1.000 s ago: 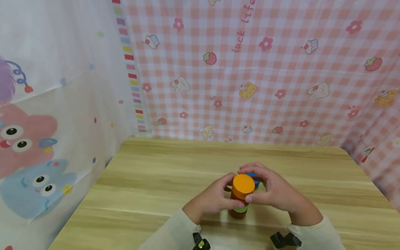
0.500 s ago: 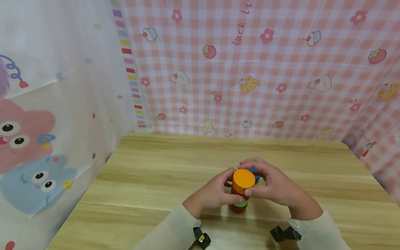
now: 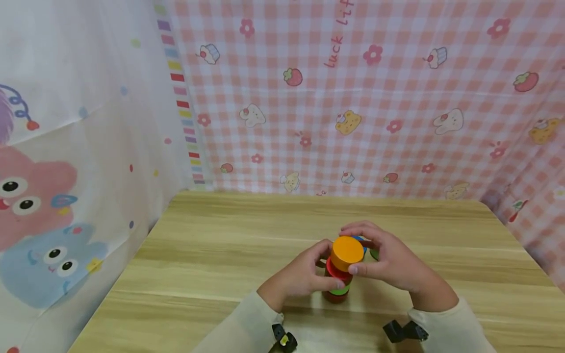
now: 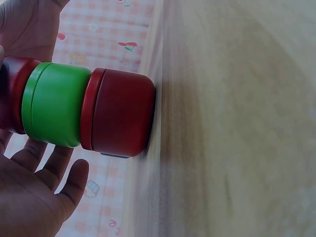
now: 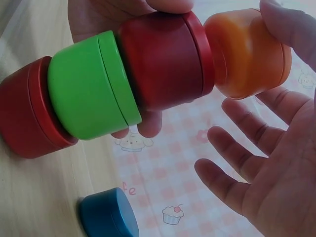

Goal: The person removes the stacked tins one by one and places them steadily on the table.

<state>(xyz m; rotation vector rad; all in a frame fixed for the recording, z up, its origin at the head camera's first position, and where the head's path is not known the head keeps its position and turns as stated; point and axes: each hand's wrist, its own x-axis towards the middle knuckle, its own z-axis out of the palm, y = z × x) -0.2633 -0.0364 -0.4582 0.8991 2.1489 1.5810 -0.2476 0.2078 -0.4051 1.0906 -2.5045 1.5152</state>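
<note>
A column of small lidded jars stands on the table: a dark red jar (image 4: 123,113) at the bottom, a green jar (image 4: 59,103) above it, then a second red jar (image 5: 168,59). My left hand (image 3: 304,275) holds the upper red jar, its thumb in front and fingers behind. At the top, my right hand (image 3: 388,260) grips an orange jar (image 3: 347,252) between thumb and fingers. The orange jar sits off-centre to the right and tilts against the upper red jar; whether they touch is unclear. The right hand's lower fingers spread free in the right wrist view.
Behind the column is a blue jar (image 5: 108,215), partly hidden by the right hand in the head view. A green object (image 3: 374,254) shows only partly beside it. The wooden table (image 3: 229,245) meets a pink checked curtain (image 3: 273,108) at the back.
The right hand has shifted the orange jar slightly up and to the right, uncovering more of the upper red jar's lid. The left hand stays around the column.
</note>
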